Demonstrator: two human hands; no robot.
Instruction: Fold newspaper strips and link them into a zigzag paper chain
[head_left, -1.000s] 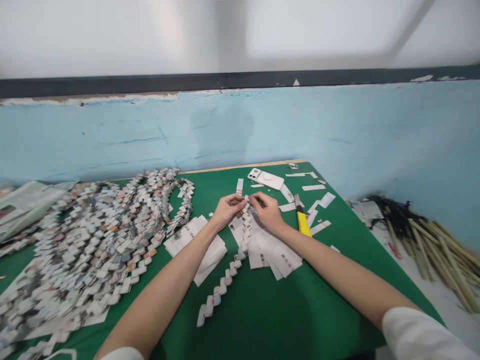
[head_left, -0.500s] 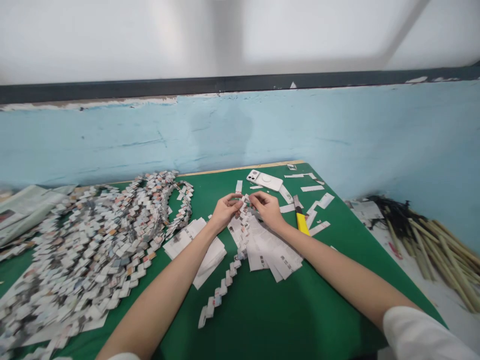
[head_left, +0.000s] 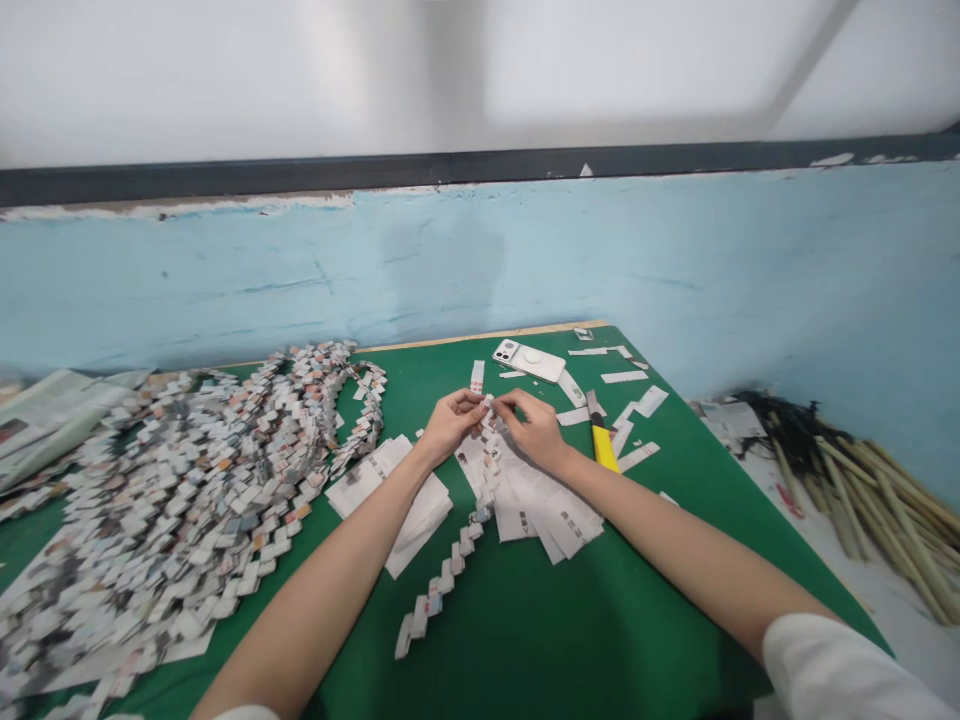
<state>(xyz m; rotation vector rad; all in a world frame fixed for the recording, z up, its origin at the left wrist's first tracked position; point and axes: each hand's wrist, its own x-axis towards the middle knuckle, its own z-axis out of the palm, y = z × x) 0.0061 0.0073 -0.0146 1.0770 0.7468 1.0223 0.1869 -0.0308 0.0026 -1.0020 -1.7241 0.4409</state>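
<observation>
A zigzag chain of folded paper (head_left: pixel 452 567) runs from the near middle of the green table up to my hands. My left hand (head_left: pixel 452 422) pinches its upper end from the left. At the same end, my right hand (head_left: pixel 534 428) has thumb and finger closed on the chain's tip from the right; the exact fold between the fingertips is too small to make out. Loose printed paper strips (head_left: pixel 559 515) lie fanned under my right hand, and another stack of paper strips (head_left: pixel 390 470) rests beneath my left forearm.
A big heap of folded paper chain (head_left: pixel 202 480) covers the table's left side, beside newspaper sheets (head_left: pixel 52 420). Toward the back lies a white phone (head_left: pixel 530 360). A yellow utility knife (head_left: pixel 604 445) and paper scraps (head_left: pixel 651 400) are at right. Bamboo poles (head_left: pixel 892 510) lie beyond the table's right edge.
My right hand has shifted slightly left, its fingertips now closer to those of my left hand at the chain's end. My left hand stays almost in place.
</observation>
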